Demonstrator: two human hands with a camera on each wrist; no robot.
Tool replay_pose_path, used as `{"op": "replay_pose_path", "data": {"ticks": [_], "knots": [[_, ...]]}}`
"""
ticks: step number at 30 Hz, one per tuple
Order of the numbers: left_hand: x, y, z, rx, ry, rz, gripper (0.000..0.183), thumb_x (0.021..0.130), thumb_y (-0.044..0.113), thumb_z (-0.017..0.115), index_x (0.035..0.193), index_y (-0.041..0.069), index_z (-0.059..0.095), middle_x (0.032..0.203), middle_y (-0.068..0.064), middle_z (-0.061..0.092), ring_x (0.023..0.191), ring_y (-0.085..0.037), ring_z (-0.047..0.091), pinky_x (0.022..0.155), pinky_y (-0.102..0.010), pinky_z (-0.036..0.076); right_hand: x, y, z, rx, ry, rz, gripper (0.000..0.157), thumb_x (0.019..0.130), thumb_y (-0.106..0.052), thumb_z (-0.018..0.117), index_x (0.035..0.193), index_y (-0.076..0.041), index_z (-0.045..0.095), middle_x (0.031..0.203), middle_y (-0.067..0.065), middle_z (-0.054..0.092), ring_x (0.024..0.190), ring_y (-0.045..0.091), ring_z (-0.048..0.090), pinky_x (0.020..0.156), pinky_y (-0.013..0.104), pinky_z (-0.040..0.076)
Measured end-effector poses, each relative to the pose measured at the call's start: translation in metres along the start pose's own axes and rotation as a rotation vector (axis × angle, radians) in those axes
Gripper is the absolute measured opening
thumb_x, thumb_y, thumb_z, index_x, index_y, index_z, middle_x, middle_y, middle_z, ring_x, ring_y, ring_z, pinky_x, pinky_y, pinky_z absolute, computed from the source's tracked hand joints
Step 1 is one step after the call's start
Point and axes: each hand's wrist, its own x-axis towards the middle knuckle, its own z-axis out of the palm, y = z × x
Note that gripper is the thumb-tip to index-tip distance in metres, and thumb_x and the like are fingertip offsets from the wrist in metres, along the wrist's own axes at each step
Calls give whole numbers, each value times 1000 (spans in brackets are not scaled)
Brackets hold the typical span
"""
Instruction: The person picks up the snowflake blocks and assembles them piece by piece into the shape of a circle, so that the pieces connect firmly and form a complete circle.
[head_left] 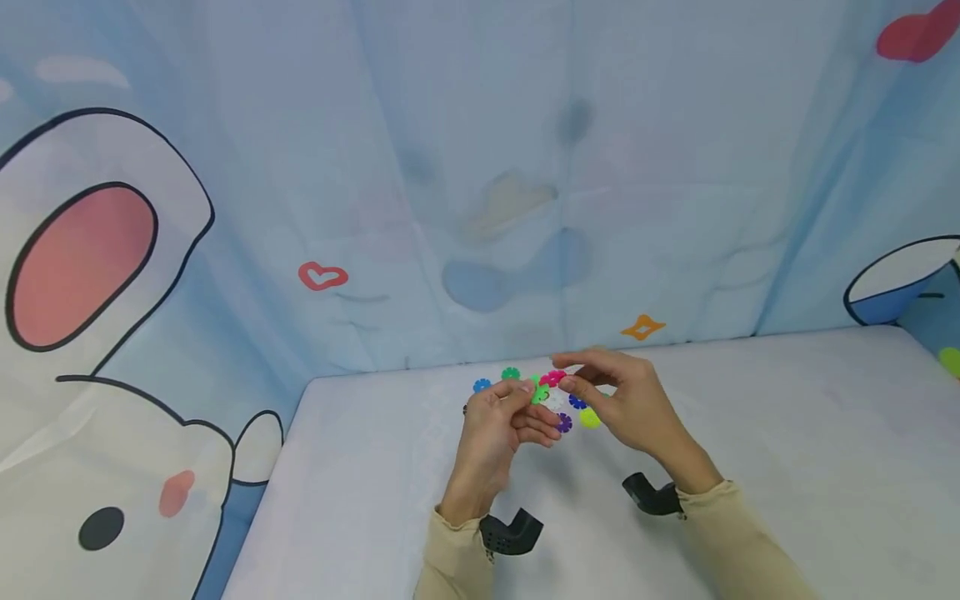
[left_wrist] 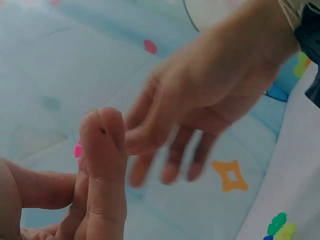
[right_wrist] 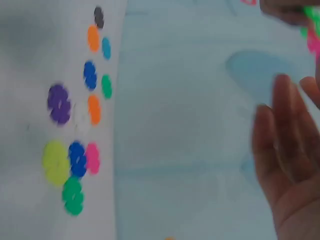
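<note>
Over the white table (head_left: 337, 483), at lower centre of the head view, the left hand (head_left: 486, 429) pinches a green disc (head_left: 541, 394), a pink one (head_left: 552, 378) seemingly against it, while the right hand (head_left: 633, 408), fingers loosely parted, may or may not touch; a slack pinch could drop green among loose discs (head_left: 590, 417).

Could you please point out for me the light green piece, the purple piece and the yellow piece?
Light green piece (head_left: 541, 394): head view, on its uncovered part.
Purple piece (right_wrist: 59, 104): right wrist view, middle of its face.
Yellow piece (right_wrist: 56, 162): right wrist view, middle of its face.
</note>
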Motion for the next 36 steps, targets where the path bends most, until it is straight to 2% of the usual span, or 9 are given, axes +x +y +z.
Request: {"op": "replay_pose_path", "data": {"ticks": [2,4,8,13,19,26,30,33,36], "knots": [[2,2,-5,-8,4,-11,18,110,19,56,102,3,61,75,-5,75,62,-15,74,63,-25,64,-1,10,-2,-35,-100,95,41,92,-10,82,132,-9,72,113,8,79,87,18,77,79,21,62],[3,4,-10,-13,11,-11,18,110,18,56,101,4,60,75,-4,74,62,-15,74,63,-24,63,-3,19,0,-87,-187,201,44,93,-17,83,134,-7,71,113,9,78,85,18,75,74,24,61],[2,6,-15,-9,-11,-17,16,109,18,57,101,4,58,75,-3,75,63,-14,74,63,-24,63,-10,32,17,-241,-334,362,41,91,-26,86,122,-2,75,97,6,74,79,16,65,67,31,57],[1,8,-14,-8,-48,-24,14,109,18,57,102,6,58,76,-3,76,64,-13,75,64,-24,63,-20,39,42,-393,-427,442,32,87,-27,89,107,-6,76,85,3,62,75,18,56,67,33,53],[-2,9,-11,-9,-84,-41,13,110,18,55,102,8,57,76,-2,76,62,-13,75,63,-23,63,-26,45,50,-406,-425,445,30,82,-23,93,93,-10,69,81,2,57,73,17,52,64,31,48],[-2,7,-10,-38,-93,-47,14,110,18,54,100,9,57,74,-1,75,61,-13,74,63,-23,63,-20,44,34,-226,-407,437,21,85,-13,89,87,-11,68,79,-2,65,72,14,57,66,28,50],[-2,7,-9,-70,-85,-48,16,110,20,56,99,8,58,73,0,74,61,-12,73,64,-23,62,-8,28,10,-74,-286,368,17,89,-13,86,99,-8,73,78,-1,71,67,16,64,60,25,53],[-3,8,-8,-84,-89,-49,17,110,21,55,99,8,60,73,1,74,61,-11,73,64,-22,62,-1,10,-11,65,-168,357,25,93,-18,83,114,-7,73,79,2,75,65,18,69,57,26,54],[-4,8,-8,-86,-86,-51,18,110,21,55,99,8,61,73,1,74,61,-10,73,64,-21,62,2,-9,-24,162,-93,365,30,97,-21,79,122,-8,70,81,7,77,68,16,70,60,28,56]]}}
